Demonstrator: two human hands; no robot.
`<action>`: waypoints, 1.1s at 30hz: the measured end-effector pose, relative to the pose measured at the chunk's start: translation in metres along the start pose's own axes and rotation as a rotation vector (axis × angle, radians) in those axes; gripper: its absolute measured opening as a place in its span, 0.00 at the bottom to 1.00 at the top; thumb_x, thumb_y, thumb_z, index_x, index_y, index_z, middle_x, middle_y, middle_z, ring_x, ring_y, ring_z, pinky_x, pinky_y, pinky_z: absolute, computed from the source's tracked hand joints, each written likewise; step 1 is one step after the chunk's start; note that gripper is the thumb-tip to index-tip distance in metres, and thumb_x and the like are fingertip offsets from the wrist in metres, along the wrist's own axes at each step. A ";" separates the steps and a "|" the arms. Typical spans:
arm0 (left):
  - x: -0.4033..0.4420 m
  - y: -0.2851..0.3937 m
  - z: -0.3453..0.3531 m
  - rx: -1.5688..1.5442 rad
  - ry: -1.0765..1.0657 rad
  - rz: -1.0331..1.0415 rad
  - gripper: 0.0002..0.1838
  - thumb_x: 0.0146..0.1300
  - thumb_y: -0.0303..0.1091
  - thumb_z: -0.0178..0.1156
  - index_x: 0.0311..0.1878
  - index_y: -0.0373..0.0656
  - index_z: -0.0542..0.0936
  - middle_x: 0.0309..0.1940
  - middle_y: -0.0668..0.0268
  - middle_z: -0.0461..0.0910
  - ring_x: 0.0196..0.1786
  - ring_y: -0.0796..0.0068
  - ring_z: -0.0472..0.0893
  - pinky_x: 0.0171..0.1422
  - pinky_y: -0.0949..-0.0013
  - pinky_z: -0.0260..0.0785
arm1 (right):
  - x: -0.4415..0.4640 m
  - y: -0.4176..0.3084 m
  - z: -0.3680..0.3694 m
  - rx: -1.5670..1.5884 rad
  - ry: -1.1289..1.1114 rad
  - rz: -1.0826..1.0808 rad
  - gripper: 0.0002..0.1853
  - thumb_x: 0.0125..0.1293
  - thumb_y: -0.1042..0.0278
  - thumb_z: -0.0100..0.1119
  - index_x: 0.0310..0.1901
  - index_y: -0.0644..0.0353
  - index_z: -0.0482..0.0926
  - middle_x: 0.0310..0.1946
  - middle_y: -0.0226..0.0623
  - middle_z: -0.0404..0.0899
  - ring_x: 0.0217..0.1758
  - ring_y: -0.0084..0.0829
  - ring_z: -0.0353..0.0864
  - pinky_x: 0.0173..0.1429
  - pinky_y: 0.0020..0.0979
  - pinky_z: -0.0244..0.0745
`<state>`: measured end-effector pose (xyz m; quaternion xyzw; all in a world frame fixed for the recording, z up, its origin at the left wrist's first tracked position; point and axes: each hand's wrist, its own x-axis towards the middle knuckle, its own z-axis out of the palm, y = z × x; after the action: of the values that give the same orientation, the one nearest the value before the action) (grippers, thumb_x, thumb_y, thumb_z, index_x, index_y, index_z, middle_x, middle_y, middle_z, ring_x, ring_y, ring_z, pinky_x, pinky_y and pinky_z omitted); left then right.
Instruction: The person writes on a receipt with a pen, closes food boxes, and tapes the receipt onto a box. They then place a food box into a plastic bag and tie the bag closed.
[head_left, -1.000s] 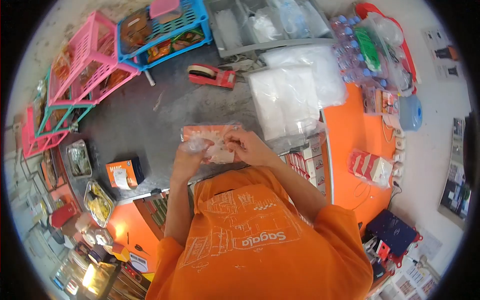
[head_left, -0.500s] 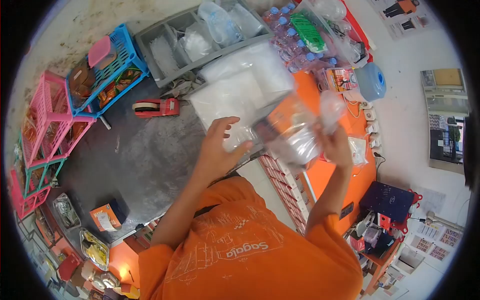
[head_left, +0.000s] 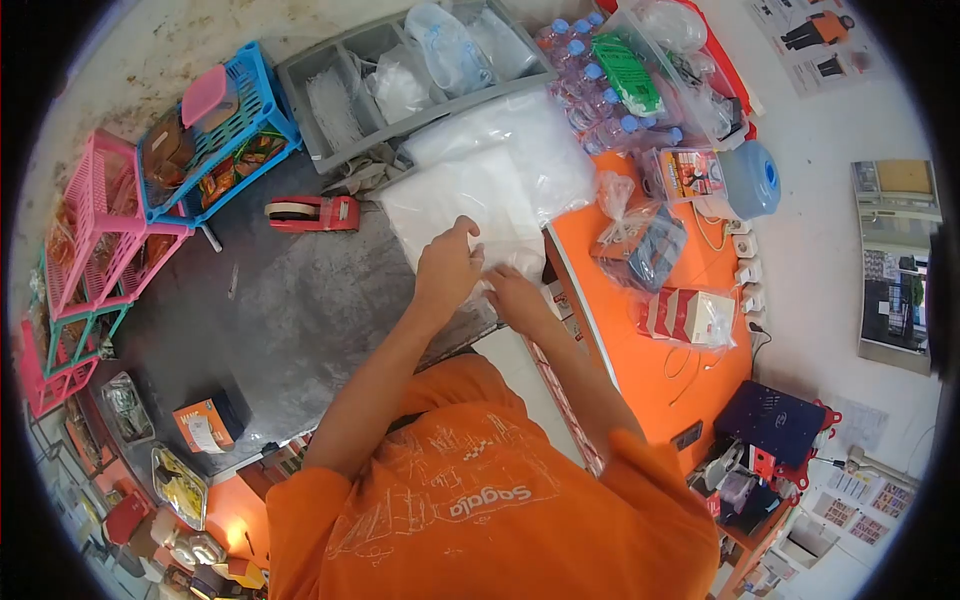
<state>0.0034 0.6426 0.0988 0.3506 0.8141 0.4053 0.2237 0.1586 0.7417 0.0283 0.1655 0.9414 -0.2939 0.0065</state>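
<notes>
Both of my hands are at the near edge of a stack of white plastic bags on the dark table. My left hand [head_left: 449,263] rests on the bags [head_left: 463,200] with its fingers bent together. Just right of it, my right hand [head_left: 517,298] has its fingers closed at the corner of the stack; whether a single bag is between them is too small to tell. A knotted clear bag with a dark box [head_left: 655,248] inside lies on the orange surface to the right, apart from my hands.
A red tape dispenser [head_left: 313,213] sits on the dark table [head_left: 290,310], left of the bags. Behind are a grey divided tray [head_left: 375,135] and water bottles [head_left: 610,130]. An orange box [head_left: 208,424] stands at the near left, a red-and-white package [head_left: 690,317] at the right.
My right hand has let go of the bagged box on the orange surface and come back left to the bag stack. My left hand's fingers have closed in at the bags' edge.
</notes>
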 end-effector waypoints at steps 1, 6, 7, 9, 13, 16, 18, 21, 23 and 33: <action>-0.001 -0.001 0.002 0.001 0.001 0.003 0.14 0.58 0.29 0.62 0.46 0.43 0.72 0.23 0.57 0.77 0.31 0.51 0.79 0.37 0.53 0.70 | 0.011 0.014 0.014 -0.168 0.029 -0.016 0.08 0.60 0.69 0.59 0.40 0.59 0.81 0.42 0.41 0.79 0.49 0.42 0.78 0.51 0.42 0.73; -0.019 -0.008 0.006 0.031 0.070 0.064 0.15 0.57 0.30 0.63 0.46 0.41 0.71 0.22 0.56 0.77 0.31 0.49 0.80 0.36 0.52 0.70 | 0.048 0.051 0.006 -0.333 0.041 -0.103 0.12 0.56 0.70 0.57 0.43 0.59 0.80 0.42 0.36 0.80 0.49 0.38 0.79 0.50 0.37 0.75; -0.023 -0.008 0.006 0.028 0.070 0.062 0.15 0.57 0.30 0.63 0.46 0.41 0.71 0.22 0.56 0.77 0.31 0.49 0.80 0.36 0.52 0.70 | 0.049 0.059 -0.001 -0.484 -0.060 -0.247 0.14 0.54 0.70 0.57 0.43 0.59 0.79 0.40 0.35 0.80 0.47 0.37 0.80 0.50 0.36 0.76; -0.030 -0.003 0.003 0.152 0.012 0.027 0.14 0.61 0.33 0.61 0.47 0.39 0.72 0.28 0.52 0.79 0.33 0.47 0.79 0.37 0.52 0.70 | 0.050 0.075 -0.005 -0.377 -0.024 -0.250 0.12 0.54 0.67 0.57 0.41 0.59 0.79 0.40 0.36 0.79 0.46 0.38 0.79 0.50 0.37 0.75; -0.035 0.010 0.005 0.174 -0.329 -0.131 0.15 0.66 0.36 0.56 0.51 0.37 0.73 0.37 0.51 0.81 0.37 0.50 0.81 0.42 0.55 0.73 | 0.052 0.050 -0.024 -0.558 -0.046 -0.265 0.12 0.51 0.72 0.55 0.40 0.59 0.78 0.37 0.35 0.81 0.41 0.36 0.82 0.47 0.35 0.78; -0.030 -0.002 0.036 -0.672 -0.611 -0.464 0.19 0.69 0.35 0.53 0.56 0.30 0.72 0.45 0.49 0.81 0.45 0.51 0.83 0.51 0.60 0.74 | 0.071 0.055 -0.003 -0.682 -0.183 -0.120 0.13 0.54 0.73 0.53 0.42 0.57 0.79 0.38 0.34 0.81 0.43 0.37 0.82 0.47 0.37 0.79; -0.035 -0.018 0.054 -0.431 -0.453 -0.177 0.29 0.65 0.36 0.59 0.63 0.26 0.65 0.54 0.41 0.76 0.58 0.49 0.77 0.64 0.59 0.68 | 0.067 0.074 -0.001 -0.596 -0.161 -0.189 0.14 0.54 0.70 0.55 0.43 0.56 0.79 0.41 0.35 0.81 0.45 0.38 0.81 0.50 0.37 0.77; -0.029 -0.030 0.052 -0.172 -0.136 0.061 0.40 0.59 0.36 0.64 0.68 0.25 0.56 0.64 0.35 0.64 0.69 0.45 0.66 0.71 0.57 0.59 | 0.061 0.098 0.016 -0.393 -0.050 -0.303 0.13 0.55 0.67 0.57 0.44 0.56 0.79 0.43 0.35 0.80 0.48 0.39 0.80 0.51 0.38 0.76; -0.023 -0.029 0.035 -0.138 -0.183 0.104 0.45 0.57 0.37 0.66 0.69 0.25 0.53 0.67 0.36 0.59 0.71 0.46 0.62 0.73 0.56 0.55 | 0.060 0.086 0.014 -0.284 0.036 -0.336 0.12 0.56 0.68 0.58 0.42 0.57 0.79 0.41 0.35 0.80 0.48 0.38 0.80 0.50 0.40 0.76; -0.025 -0.014 -0.049 -0.520 -0.379 0.075 0.12 0.63 0.29 0.60 0.50 0.43 0.75 0.32 0.67 0.81 0.37 0.77 0.79 0.42 0.73 0.69 | 0.040 0.025 -0.167 0.489 0.301 0.305 0.15 0.71 0.58 0.52 0.38 0.64 0.77 0.29 0.41 0.79 0.35 0.35 0.78 0.42 0.30 0.72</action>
<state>-0.0174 0.5931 0.1170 0.3805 0.6137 0.5352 0.4384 0.1428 0.8660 0.1480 0.3430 0.7976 -0.4792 -0.1287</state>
